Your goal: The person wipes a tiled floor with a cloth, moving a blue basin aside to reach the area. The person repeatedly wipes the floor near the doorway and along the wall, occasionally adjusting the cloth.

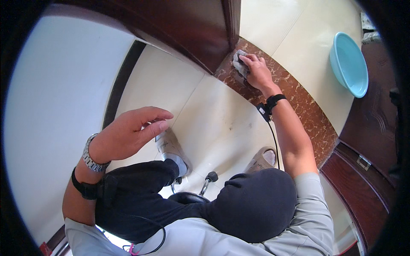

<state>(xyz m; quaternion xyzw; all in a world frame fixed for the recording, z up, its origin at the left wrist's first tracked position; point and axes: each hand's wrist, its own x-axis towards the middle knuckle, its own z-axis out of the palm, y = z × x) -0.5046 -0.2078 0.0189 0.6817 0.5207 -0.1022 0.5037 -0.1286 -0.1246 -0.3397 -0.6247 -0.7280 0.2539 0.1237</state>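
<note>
My right hand (258, 72) presses a grey cloth (239, 65) onto the brown marbled threshold (288, 92), close to the foot of the dark red door frame (232, 25). A black strap with a small wired device (264, 112) is on that wrist. My left hand (131, 132) hangs in the air over my left knee, its fingers slightly bent and apart, holding nothing. It wears a metal watch (91, 155) and a black strap.
A light blue plastic basin (350, 65) stands on the pale tiles beyond the threshold, beside a dark red door leaf (371, 108). A white wall (64, 80) with a black skirting is at the left. My slippered feet and a wheeled stool's caster (211, 176) are below.
</note>
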